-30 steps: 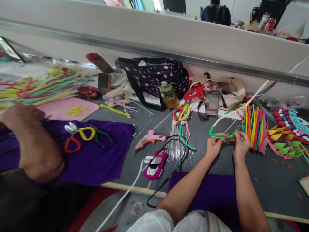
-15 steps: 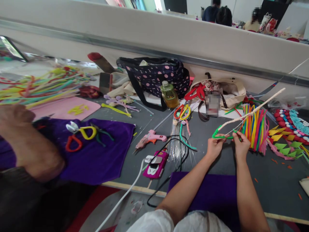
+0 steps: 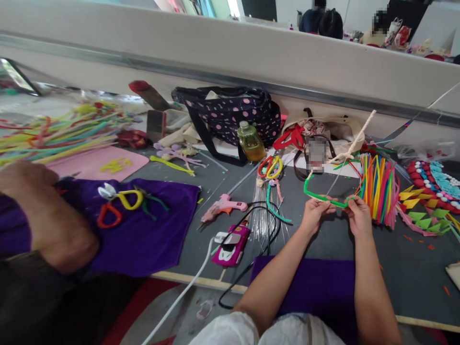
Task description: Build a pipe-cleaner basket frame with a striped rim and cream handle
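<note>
My left hand (image 3: 316,212) pinches the middle of a bent green pipe cleaner (image 3: 308,190) between thumb and fingers. At its other end, my right hand (image 3: 360,214) has its fingertips closed on the green length. A cream twisted fuzzy stem (image 3: 360,135) rises from the piece and leans to the upper right, and a thin pale strand runs down toward my hands. Just right of my right hand lies a bundle of multicoloured pipe cleaners (image 3: 379,191). Below my forearms a purple cloth (image 3: 319,282) covers part of the grey table (image 3: 406,282).
Left of my hands lie clear thin rods (image 3: 264,215), scissors (image 3: 271,167), a pink glue gun (image 3: 224,209) and a magenta power strip (image 3: 232,247) with cords. A bottle (image 3: 250,141) and bags stand behind. A co-worker's arm (image 3: 53,225) rests at left near pliers (image 3: 149,201).
The green piece has tilted and shifted left, its bent end now farther from me. The cream stem swung up and leftward. My hands have moved slightly apart and still grip the piece.
</note>
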`<state>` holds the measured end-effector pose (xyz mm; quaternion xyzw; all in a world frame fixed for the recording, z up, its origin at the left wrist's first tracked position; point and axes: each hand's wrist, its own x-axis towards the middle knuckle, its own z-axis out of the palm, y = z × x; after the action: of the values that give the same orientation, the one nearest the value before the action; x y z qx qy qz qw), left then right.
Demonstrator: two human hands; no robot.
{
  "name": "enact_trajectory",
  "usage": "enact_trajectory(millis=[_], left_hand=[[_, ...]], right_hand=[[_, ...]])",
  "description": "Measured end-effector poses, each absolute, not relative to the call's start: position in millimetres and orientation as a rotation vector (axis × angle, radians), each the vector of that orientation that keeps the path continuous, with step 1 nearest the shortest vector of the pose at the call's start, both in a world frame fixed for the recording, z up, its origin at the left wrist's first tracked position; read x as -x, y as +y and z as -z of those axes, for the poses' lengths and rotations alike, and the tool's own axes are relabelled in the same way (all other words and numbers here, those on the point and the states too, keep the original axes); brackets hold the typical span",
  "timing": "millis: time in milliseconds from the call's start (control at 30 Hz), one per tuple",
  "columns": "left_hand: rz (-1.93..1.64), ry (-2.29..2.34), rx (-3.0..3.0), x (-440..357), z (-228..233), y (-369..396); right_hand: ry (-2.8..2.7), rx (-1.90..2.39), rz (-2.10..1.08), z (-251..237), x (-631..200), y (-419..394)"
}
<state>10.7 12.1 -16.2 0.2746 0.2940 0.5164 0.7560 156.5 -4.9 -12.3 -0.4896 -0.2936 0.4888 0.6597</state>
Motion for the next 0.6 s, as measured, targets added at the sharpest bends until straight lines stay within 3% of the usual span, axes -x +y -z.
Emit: enact_trajectory(millis=[133, 267, 600], left_hand=[[-1.096, 0.624, -0.564, -10.6, 17.6, 12.8], [-1.150, 0.662, -0.606, -11.5, 15.7, 12.2], [-1.306, 0.795, -0.889, -19.5, 8.4, 4.2]], right_hand=[[-0.692, 0.984, -1.227, 10.7, -155.4, -5.0], [-0.683, 1.066, -1.154, 11.4, -151.8, -3.6], [-0.951, 1.487, -0.437, 12.7, -137.3, -6.0]])
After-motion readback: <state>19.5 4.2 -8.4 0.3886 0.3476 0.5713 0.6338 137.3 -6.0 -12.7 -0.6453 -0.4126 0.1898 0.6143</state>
